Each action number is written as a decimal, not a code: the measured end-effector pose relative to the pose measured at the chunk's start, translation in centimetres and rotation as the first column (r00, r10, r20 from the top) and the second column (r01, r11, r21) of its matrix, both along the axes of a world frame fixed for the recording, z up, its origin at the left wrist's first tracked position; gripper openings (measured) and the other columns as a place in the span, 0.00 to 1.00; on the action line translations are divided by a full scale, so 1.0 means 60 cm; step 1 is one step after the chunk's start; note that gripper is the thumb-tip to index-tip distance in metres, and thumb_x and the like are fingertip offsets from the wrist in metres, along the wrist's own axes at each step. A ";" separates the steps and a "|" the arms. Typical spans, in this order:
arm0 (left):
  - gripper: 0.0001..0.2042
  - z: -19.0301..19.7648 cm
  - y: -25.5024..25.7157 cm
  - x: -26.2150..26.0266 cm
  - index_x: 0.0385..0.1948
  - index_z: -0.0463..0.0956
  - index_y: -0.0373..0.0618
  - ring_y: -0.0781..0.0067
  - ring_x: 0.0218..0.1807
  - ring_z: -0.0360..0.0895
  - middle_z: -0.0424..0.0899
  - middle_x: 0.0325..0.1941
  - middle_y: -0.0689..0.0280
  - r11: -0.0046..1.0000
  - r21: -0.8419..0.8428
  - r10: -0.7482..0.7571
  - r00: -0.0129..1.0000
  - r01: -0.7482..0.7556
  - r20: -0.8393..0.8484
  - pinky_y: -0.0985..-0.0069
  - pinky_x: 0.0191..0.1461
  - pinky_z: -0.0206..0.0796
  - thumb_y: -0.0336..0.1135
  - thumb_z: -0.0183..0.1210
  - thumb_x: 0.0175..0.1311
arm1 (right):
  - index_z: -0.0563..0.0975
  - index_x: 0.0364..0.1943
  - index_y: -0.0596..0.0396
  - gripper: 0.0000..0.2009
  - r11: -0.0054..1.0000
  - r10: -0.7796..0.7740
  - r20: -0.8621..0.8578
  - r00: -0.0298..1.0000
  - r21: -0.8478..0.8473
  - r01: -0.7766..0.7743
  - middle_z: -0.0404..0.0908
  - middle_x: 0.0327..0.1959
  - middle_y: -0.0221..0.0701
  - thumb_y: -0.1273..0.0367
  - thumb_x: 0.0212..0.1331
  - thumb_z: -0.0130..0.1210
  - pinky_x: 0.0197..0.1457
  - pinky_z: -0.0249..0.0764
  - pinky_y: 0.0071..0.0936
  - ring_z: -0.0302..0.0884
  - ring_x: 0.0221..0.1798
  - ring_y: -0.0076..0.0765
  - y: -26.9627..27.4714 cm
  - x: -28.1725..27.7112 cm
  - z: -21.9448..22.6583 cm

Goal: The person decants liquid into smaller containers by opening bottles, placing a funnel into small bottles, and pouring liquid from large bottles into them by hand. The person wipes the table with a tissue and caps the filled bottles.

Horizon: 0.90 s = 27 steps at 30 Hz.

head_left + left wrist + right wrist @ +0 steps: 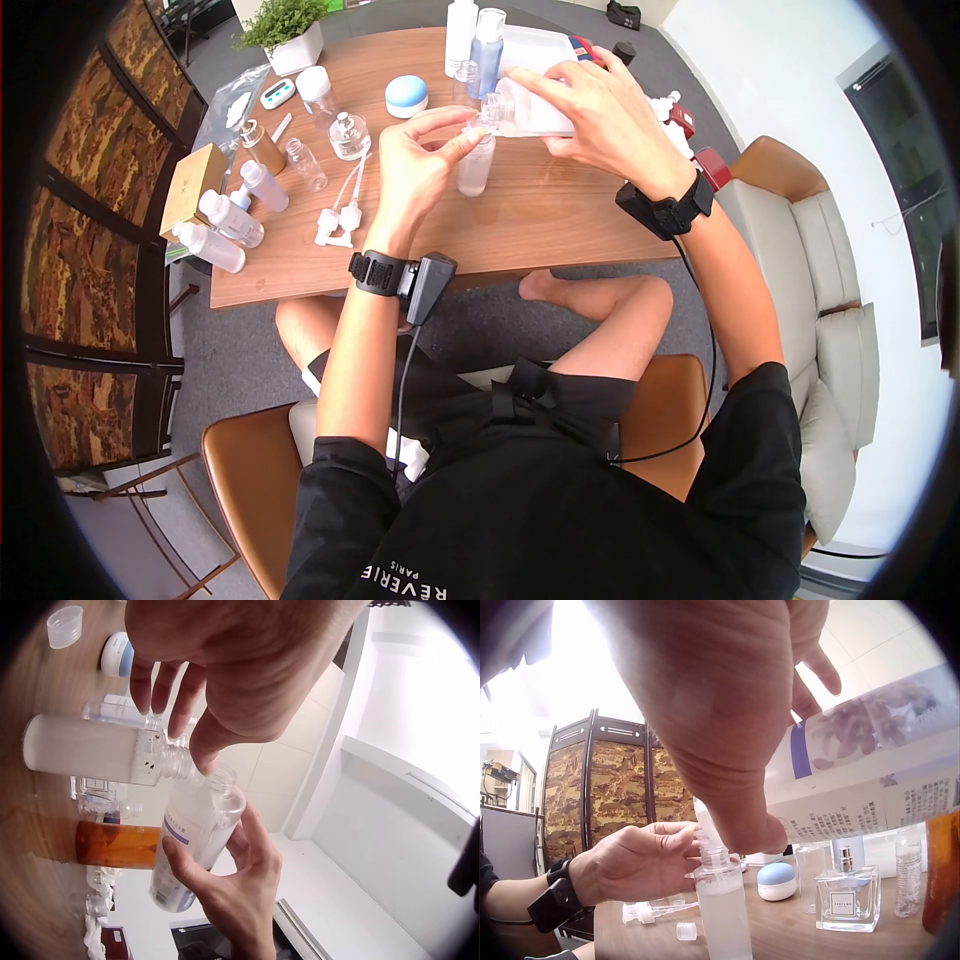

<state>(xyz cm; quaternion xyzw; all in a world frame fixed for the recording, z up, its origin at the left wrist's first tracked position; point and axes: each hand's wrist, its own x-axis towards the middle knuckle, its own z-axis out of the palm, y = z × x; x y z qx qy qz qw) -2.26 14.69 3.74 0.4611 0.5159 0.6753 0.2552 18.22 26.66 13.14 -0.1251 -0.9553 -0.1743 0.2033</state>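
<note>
The right hand (pixel 605 120) grips a tilted bottle (pixel 532 116) over an upright bottle (pixel 474 176); whether the left hand (pixel 412 165), toward nine o'clock, pinches, I can't tell.

A wooden worktop (pixel 545 230) is being occupied by an upright cloudy-filled bottle (pixel 475 178), a blue-lidded jar (pixel 406 97), a perfume bottle (pixel 349 140), white pump heads (pixel 348 217) and a brown pump bottle (pixel 264 150).

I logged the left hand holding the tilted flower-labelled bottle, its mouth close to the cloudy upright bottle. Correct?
Wrong hand: the head view shows the right hand holding the tilted flower-labelled bottle, its mouth close to the cloudy upright bottle.
</note>
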 end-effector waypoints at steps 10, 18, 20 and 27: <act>0.13 0.000 0.000 -0.001 0.47 0.89 0.40 0.72 0.46 0.88 0.91 0.52 0.59 1.000 -0.014 -0.001 1.000 0.000 -0.008 0.75 0.48 0.82 0.27 0.74 0.60 | 0.75 0.71 0.39 0.40 1.000 0.022 -0.013 1.000 0.005 -0.022 0.84 0.49 0.34 0.66 0.47 0.74 0.72 0.63 0.50 0.81 0.57 0.41 0.002 0.000 -0.001; 0.13 0.003 -0.003 0.001 0.47 0.89 0.39 0.73 0.45 0.89 0.91 0.51 0.59 1.000 -0.011 0.008 1.000 -0.008 -0.001 0.75 0.46 0.82 0.28 0.74 0.61 | 0.75 0.70 0.38 0.39 1.000 0.014 -0.015 1.000 0.009 -0.014 0.85 0.49 0.34 0.66 0.47 0.74 0.73 0.63 0.51 0.81 0.57 0.42 0.000 -0.001 0.000; 0.13 0.003 -0.003 0.001 0.47 0.89 0.39 0.73 0.44 0.89 0.91 0.51 0.59 1.000 -0.015 0.012 1.000 -0.013 -0.005 0.75 0.46 0.82 0.28 0.75 0.61 | 0.75 0.70 0.38 0.39 1.000 0.008 -0.012 1.000 0.008 -0.008 0.85 0.49 0.34 0.66 0.47 0.74 0.73 0.63 0.51 0.81 0.57 0.42 -0.001 0.000 0.000; 0.14 0.003 -0.003 0.001 0.48 0.89 0.39 0.73 0.43 0.89 0.91 0.51 0.59 1.000 -0.011 0.004 1.000 -0.004 -0.004 0.75 0.45 0.82 0.28 0.75 0.61 | 0.75 0.71 0.38 0.39 1.000 0.014 -0.014 1.000 0.017 -0.013 0.85 0.48 0.34 0.66 0.47 0.73 0.73 0.63 0.51 0.81 0.57 0.41 0.004 -0.001 -0.003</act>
